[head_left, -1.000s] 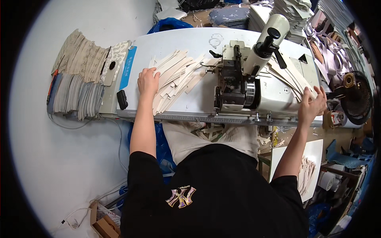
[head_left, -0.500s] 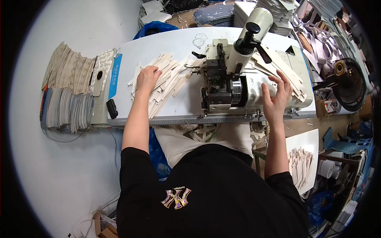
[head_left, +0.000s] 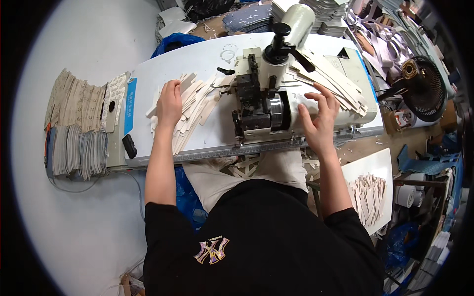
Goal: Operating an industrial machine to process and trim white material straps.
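Note:
My left hand (head_left: pixel 169 106) is at the left edge of a loose pile of pale flat strips (head_left: pixel 193 104) on the white table. Its fingers are pressed together, and one greyish strip (head_left: pixel 187 83) sticks out beside the fingertips; the grip is partly hidden. To the right of the pile stands a cream bench machine (head_left: pixel 261 93) with a dark metal head, a steel roller (head_left: pixel 277 111) and a black lever handle (head_left: pixel 291 47). My right hand (head_left: pixel 320 116) hovers over the machine's cream body, fingers curved and apart, holding nothing. Longer pale strips (head_left: pixel 335 85) lie behind that hand.
Stacked grey sheets (head_left: pixel 79 150) and patterned sheets (head_left: pixel 76 103) stand off the table's left end. At the lower right, a white board (head_left: pixel 386 163) carries many short strips. A black fan (head_left: pixel 424 93) stands beyond the table's right end. A ruler strip (head_left: pixel 256 147) runs along the front edge.
The whole view has shifted, with the table lower left in the picture. My left hand's thumb has drawn in toward its fingers. My right hand remains over the machine body, its fingers more bent.

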Motion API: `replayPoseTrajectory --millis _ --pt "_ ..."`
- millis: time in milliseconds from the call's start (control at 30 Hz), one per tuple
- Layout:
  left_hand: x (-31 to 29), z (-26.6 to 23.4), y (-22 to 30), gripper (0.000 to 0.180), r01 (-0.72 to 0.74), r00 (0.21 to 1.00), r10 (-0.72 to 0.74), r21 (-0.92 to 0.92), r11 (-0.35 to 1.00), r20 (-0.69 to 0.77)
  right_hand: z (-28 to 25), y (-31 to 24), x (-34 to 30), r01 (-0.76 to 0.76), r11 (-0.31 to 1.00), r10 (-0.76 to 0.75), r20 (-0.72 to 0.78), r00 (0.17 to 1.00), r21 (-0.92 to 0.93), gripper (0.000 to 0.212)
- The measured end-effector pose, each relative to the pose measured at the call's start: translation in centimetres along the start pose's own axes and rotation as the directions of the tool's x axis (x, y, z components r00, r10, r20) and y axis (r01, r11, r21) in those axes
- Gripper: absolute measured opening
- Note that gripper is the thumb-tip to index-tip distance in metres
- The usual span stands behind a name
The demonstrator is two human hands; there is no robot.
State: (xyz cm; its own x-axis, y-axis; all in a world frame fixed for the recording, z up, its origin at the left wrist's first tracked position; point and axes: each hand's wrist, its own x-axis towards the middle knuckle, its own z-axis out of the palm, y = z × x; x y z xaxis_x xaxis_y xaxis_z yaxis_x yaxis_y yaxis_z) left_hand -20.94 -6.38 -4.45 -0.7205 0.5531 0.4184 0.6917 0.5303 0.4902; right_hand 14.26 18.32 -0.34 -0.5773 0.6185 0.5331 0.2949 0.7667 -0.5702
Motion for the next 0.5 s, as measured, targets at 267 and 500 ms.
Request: replayPoseTrajectory --millis 267,500 --pt "-4.2 -2.1 13.4 0.033 -0.214 0.895 0.323 -0.339 0.916 0.307 1.8 -1.0 0.7 0.022 0.998 -0.028 0.106 0.994 0.056 0.025" --pt "-3.9 1.8 15.8 0.03 -0.34 0.874 0.409 -0.271 0.901 0.261 3.1 -1.2 1.5 0.067 0.998 -0.07 0.148 0.987 0.021 0.022"
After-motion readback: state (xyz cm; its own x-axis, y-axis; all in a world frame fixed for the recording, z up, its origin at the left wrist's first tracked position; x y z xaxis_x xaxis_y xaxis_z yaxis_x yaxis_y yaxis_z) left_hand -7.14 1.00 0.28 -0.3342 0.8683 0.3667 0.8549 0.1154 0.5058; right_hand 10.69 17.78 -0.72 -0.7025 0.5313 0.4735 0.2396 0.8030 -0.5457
